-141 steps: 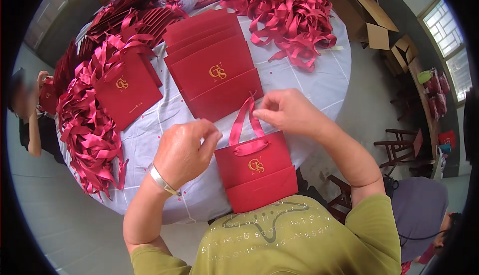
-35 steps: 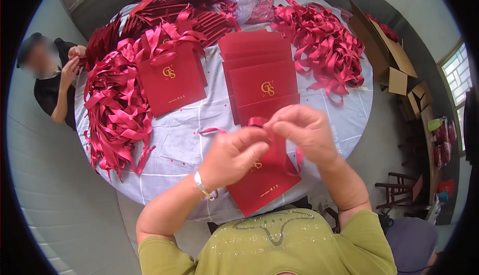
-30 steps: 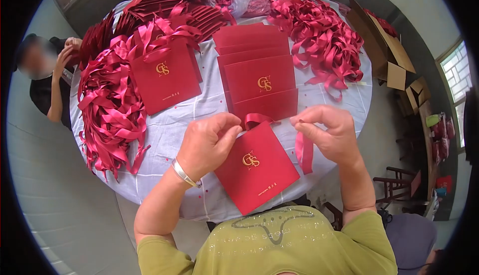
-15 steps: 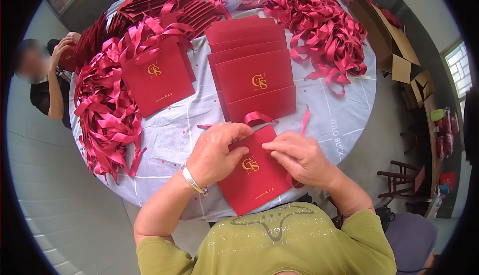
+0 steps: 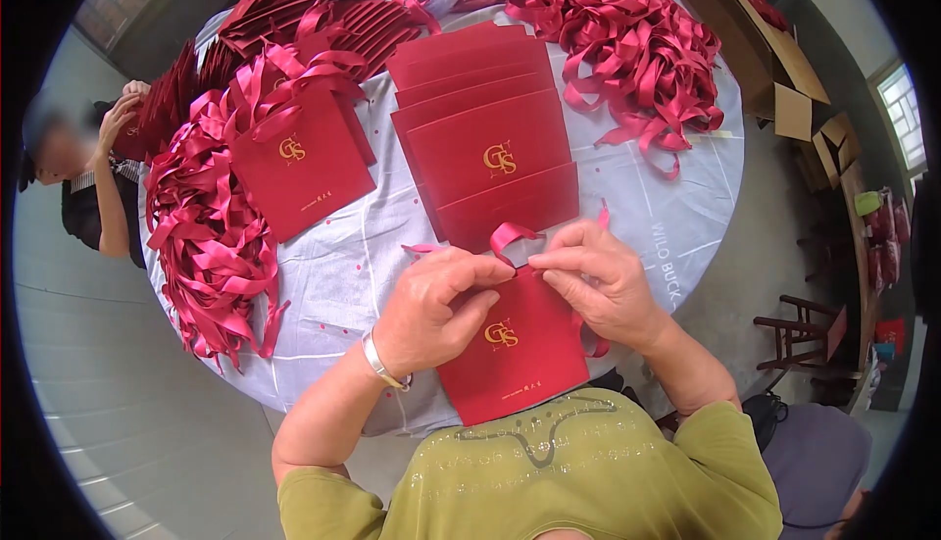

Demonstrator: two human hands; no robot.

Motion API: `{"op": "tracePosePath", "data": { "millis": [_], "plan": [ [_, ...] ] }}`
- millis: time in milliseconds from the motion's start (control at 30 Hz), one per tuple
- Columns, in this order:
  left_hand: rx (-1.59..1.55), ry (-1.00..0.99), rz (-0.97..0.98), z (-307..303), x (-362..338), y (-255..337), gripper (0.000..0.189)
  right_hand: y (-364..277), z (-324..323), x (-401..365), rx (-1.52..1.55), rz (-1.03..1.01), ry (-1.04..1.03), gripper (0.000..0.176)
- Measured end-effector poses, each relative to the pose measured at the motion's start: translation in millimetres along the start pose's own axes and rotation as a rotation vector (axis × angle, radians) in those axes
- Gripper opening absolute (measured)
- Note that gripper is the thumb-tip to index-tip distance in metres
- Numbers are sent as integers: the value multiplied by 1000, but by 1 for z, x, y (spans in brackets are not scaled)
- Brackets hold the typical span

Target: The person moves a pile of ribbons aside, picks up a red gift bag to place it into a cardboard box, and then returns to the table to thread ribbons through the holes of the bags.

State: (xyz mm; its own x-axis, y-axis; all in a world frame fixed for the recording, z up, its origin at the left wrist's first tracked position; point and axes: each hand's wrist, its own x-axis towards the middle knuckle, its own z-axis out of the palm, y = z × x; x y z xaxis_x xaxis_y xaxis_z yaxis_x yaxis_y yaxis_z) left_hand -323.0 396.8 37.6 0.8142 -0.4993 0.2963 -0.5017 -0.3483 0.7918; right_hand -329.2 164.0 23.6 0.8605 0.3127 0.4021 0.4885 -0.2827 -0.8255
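Note:
A red paper bag with a gold logo lies at the near table edge, against my shirt. My left hand is at its upper left corner, the index finger on the top edge and the thumb apart from it. My right hand pinches at the upper right of the bag's top edge, beside a loop of pink ribbon. More ribbon hangs by the bag's right side. Just beyond my hands lies an overlapping stack of red bags.
Ribbon piles lie at the left and upper right of the round table. Bags with ribbons lie left of the stack. Another person handles red bags at the far left. Cardboard boxes and a stool stand at right.
My right hand has moved up to the bag's top edge, near the ribbon loop. The bag has turned slightly straighter. The whole view has shifted a little.

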Motion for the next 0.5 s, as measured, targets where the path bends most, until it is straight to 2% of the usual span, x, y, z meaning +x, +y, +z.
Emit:
{"op": "tracePosePath", "data": {
  "millis": [133,233,300,367,433,500],
  "plan": [
    [-33,2,-34,8,-2,13,26,-2,7,-7,-15,-29,24,21],
    [54,-15,-70,7,-2,21,20,-8,10,-10,-31,-14,32,22],
    [-269,-251,-485,-3,1,19,13,-10,12,-9,-15,-35,37,22],
    [-344,-291,-507,-2,-1,9,12,-10,13,-8,-20,-48,34,22],
    [-577,-294,-495,-2,-2,5,12,-11,14,-7,-30,-61,38,22],
    [-618,-326,-497,-5,-2,4,13,-12,15,-7,-28,-57,33,22]
  ]
}}
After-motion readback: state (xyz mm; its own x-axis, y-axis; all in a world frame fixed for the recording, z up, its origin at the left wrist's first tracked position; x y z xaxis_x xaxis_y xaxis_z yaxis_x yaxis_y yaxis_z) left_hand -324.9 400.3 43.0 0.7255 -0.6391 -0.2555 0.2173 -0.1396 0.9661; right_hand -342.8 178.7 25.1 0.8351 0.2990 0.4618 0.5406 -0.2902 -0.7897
